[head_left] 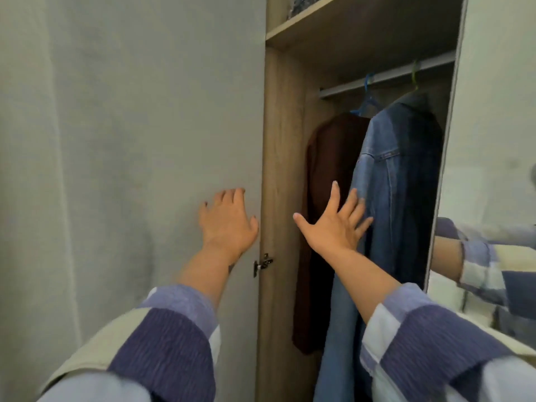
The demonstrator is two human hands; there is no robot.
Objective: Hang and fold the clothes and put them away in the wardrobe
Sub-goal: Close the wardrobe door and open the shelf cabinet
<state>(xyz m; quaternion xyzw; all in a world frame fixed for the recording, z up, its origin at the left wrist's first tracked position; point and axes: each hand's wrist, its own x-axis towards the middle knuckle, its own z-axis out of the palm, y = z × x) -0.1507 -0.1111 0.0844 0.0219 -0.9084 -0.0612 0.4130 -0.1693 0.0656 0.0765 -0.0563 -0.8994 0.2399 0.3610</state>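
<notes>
A person's right hand (333, 224), grip released and fingers spread, touches the denim jacket (397, 181) hanging lengthwise at its two o'clock from the wardrobe rail (385, 78), while the open left hand (229, 221) presses the door (145, 140).

- A tall mirror (493, 111) fills the right side of the view, its thin grey edge running at a slant from top to bottom.
- The upper part of the mirror reflects only a plain pale wall.
- A small grey rounded thing (533, 175) shows at the mirror's far right edge, cut off; I cannot tell what it is.
- A dark speckled bundle (301, 4) sits high up, well left of the mirror's top, mostly out of sight.
</notes>
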